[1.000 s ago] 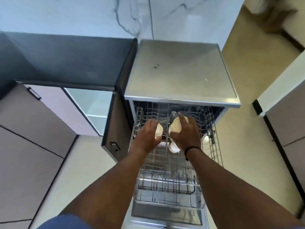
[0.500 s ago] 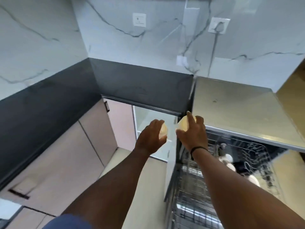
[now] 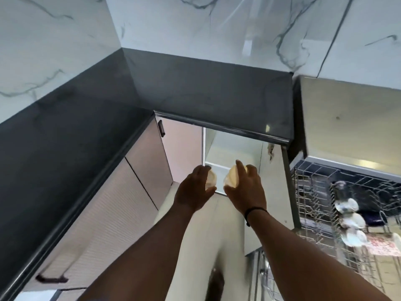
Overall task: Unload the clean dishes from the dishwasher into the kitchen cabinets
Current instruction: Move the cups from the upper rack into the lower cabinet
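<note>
Both my hands are up before the open cabinet (image 3: 230, 153) under the dark counter (image 3: 212, 92): left hand (image 3: 193, 192) curled round one small cream bowl (image 3: 211, 180), right hand (image 3: 245, 190) gripping another (image 3: 232, 177). At right, the dishwasher rack (image 3: 314, 205) holds several pale dishes (image 3: 351, 220) on edge.

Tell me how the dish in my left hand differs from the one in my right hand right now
The dish in the left hand shows less: the left hand wraps most of it, leaving a pale edge. The dish in the right hand shows a broader cream face, with the right hand gripping from the side, forefinger over its top. The right one looks yellower. Both are small, pale, and held before the open cabinet.
</note>
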